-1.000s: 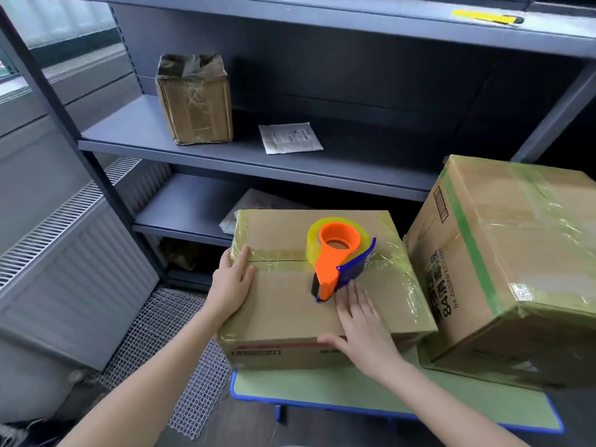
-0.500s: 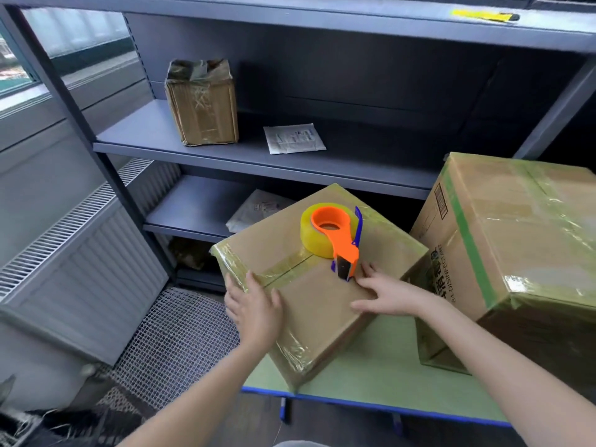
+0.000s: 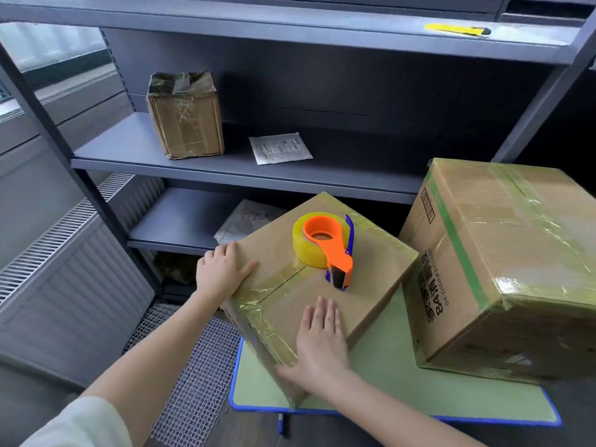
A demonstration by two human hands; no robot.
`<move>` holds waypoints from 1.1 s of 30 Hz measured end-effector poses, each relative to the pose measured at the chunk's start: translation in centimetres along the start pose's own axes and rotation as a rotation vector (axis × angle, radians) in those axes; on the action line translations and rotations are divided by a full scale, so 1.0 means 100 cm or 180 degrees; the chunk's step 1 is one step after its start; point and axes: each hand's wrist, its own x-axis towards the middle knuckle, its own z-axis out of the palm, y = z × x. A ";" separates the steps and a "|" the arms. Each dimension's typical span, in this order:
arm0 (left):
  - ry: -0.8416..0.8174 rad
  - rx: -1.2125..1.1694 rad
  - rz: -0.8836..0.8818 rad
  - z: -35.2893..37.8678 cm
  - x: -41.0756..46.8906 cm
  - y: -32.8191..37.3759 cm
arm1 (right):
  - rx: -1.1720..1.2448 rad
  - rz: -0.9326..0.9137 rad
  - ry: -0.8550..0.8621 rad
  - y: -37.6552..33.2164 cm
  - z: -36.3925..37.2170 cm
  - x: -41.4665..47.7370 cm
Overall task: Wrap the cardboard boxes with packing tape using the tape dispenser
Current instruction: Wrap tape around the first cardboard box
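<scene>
Since half a second ago, our right hand (image 3: 319,343) has left the dispenser's (image 3: 333,253) side and now lies at the box's (image 3: 290,304) near corner, at 6 o'clock. Our left hand (image 3: 222,272) has gone from that corner to the 9 o'clock one. We have also turned the box a little.

We see the box sitting cornerwise on the green table (image 3: 387,366), its edges shiny with tape, one corner hanging past the table's left rim. We find the dispenser lying on the box top, toward 1 o'clock from the middle, its tape roll (image 3: 304,253) at the far end and its blade end pointing back at us. We hold nothing: both hands are flat on the cardboard, fingers straight, the right thumb spread along the near side face.

At 3 o'clock, just beside the box, we see a big box (image 3: 516,269) wrapped in tape, also on the table. Behind stands a grey rack (image 3: 129,150). We note a small taped carton (image 3: 185,117) at 11 o'clock on its middle shelf, a white packet (image 3: 280,148) at 12, and a yellow knife (image 3: 458,30) on the top shelf at 1. A pale bag (image 3: 248,221) lies on the lower shelf behind the box.
</scene>
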 end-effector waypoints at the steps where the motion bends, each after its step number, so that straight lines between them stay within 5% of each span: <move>1: 0.0052 0.0013 0.0005 0.002 -0.001 0.000 | -0.0016 -0.0027 0.0007 0.001 0.000 0.001; 10: 0.0248 -0.0019 -0.0571 0.013 -0.055 0.022 | -0.0066 -0.0715 -0.0324 0.067 -0.018 0.001; 25: 0.0540 0.0434 0.0052 0.016 -0.098 0.053 | 0.0604 -0.0854 -0.0567 0.139 -0.038 0.017; 30: 0.0727 0.0111 0.0641 -0.010 -0.063 0.085 | 0.1847 0.0009 0.1243 0.142 -0.049 0.032; 33: 0.0867 -0.0155 0.1049 -0.015 -0.040 0.111 | 0.1629 0.0174 0.1159 0.141 -0.054 0.050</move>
